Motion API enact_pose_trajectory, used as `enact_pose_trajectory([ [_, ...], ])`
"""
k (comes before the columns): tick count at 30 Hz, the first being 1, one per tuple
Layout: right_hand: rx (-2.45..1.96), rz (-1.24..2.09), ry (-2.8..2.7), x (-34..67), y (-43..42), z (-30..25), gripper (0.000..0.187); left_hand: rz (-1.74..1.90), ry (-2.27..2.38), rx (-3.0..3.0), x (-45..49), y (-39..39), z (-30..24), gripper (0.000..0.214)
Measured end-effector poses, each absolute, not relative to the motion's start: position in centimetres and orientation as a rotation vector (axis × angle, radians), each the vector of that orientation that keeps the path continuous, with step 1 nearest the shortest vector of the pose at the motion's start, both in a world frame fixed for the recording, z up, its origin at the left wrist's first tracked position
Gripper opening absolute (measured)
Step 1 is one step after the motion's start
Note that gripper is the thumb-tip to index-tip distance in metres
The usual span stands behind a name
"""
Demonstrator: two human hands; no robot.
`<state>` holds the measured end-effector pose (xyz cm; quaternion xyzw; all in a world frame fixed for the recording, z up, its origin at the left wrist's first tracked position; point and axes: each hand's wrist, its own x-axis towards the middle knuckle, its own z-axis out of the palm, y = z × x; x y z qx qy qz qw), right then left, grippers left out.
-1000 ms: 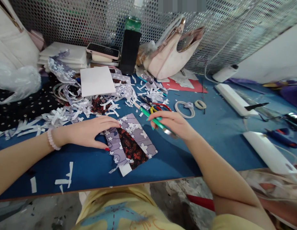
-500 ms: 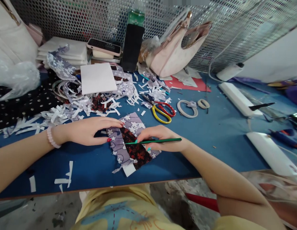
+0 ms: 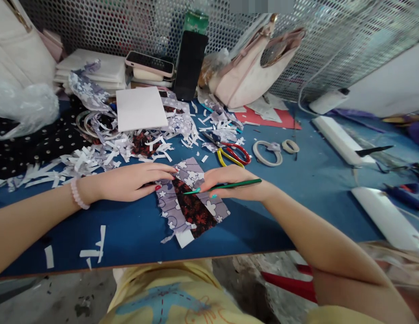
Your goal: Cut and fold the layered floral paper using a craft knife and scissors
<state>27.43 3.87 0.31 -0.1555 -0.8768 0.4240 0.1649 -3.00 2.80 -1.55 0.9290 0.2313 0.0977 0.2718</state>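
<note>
My left hand (image 3: 135,182) lies flat, its fingers stretched out and pressing on the upper left edge of a fabric piece (image 3: 167,204). The piece has lilac floral strips on both sides of a dark red-and-black strip (image 3: 195,211). A bit of white backing (image 3: 184,239) shows at its lower end. My right hand (image 3: 234,182) is closed on a thin green pencil-like stick (image 3: 239,183). The stick's pointed tip is at the dark strip, but I cannot tell whether it touches. Just beyond my right hand lie scissors (image 3: 234,154) with one red and one yellow handle.
Fabric and paper scraps (image 3: 81,157) cover the back left, with a white square sheet (image 3: 141,109) on top. A dark phone (image 3: 191,65) stands near a pale handbag (image 3: 253,72). Tape rolls (image 3: 267,153) and white power strips (image 3: 385,216) lie to the right.
My right hand has moved up and slightly right with the green stick, uncovering more of the right lilac strip. My left hand keeps its place on the fabric. The whole view has shifted slightly.
</note>
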Motion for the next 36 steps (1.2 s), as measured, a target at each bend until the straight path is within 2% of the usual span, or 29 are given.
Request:
enact_pose_trajectory([
  [19,-0.342,1.009,-2.759,26.5,4.1,3.8,0.021,0.243,0.535,2.574,-3.1,3.2,-1.9,0.04],
  [30,-0.312,1.011,-2.827,26.1,3.6,4.4,0.031,0.295,0.507,2.57,-3.0,3.3,-2.0,0.04],
  [36,-0.363,1.068,-2.876,26.6,3.8,5.0,0.029,0.184,0.489,2.67,-3.1,3.3,-1.8,0.041],
])
